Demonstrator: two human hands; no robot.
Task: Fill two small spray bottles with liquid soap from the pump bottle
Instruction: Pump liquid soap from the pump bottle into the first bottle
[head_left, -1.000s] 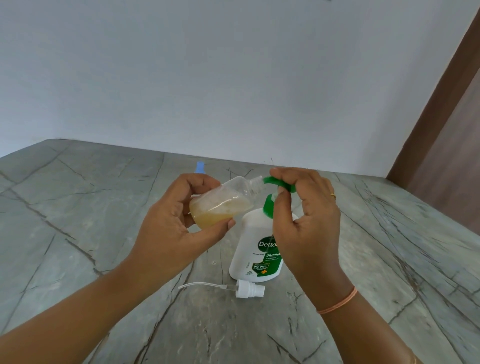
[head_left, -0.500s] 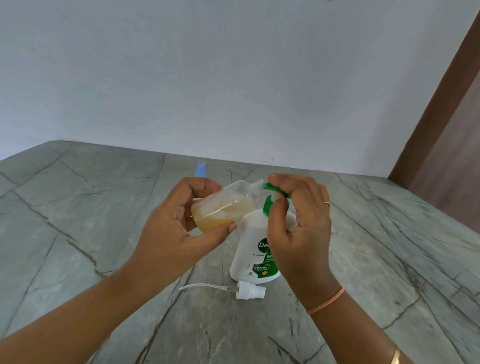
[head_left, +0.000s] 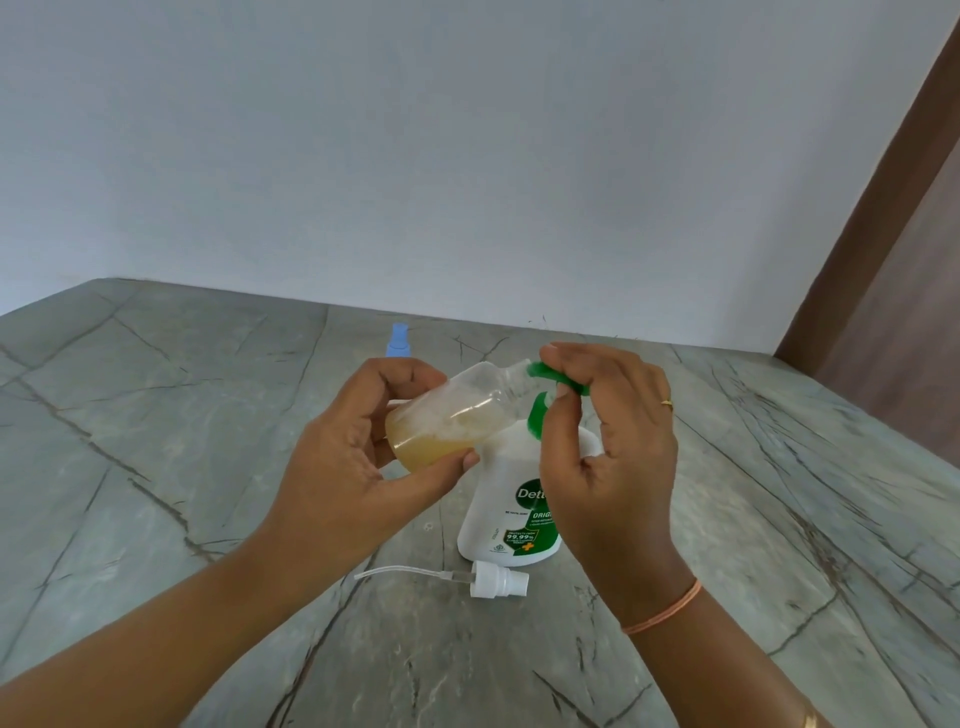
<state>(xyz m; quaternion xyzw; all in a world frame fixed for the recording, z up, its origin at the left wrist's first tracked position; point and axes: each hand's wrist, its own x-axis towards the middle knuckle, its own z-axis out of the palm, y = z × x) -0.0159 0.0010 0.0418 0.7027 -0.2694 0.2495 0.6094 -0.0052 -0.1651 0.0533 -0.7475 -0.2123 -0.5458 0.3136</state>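
White pump bottle (head_left: 498, 483), centre of the frame: green label reads "Dett", cut off by the right hand (head_left: 608, 467); below it "ORIG" and "99.99%". Smaller print is illegible.

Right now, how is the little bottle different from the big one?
The little bottle is clear, showing yellowish soap; the big bottle is white with a green label. The little bottle is tilted in the left hand; the big bottle stands on the table. The little bottle has no top on; the big bottle wears its green pump. Both are bottles with narrow necks.
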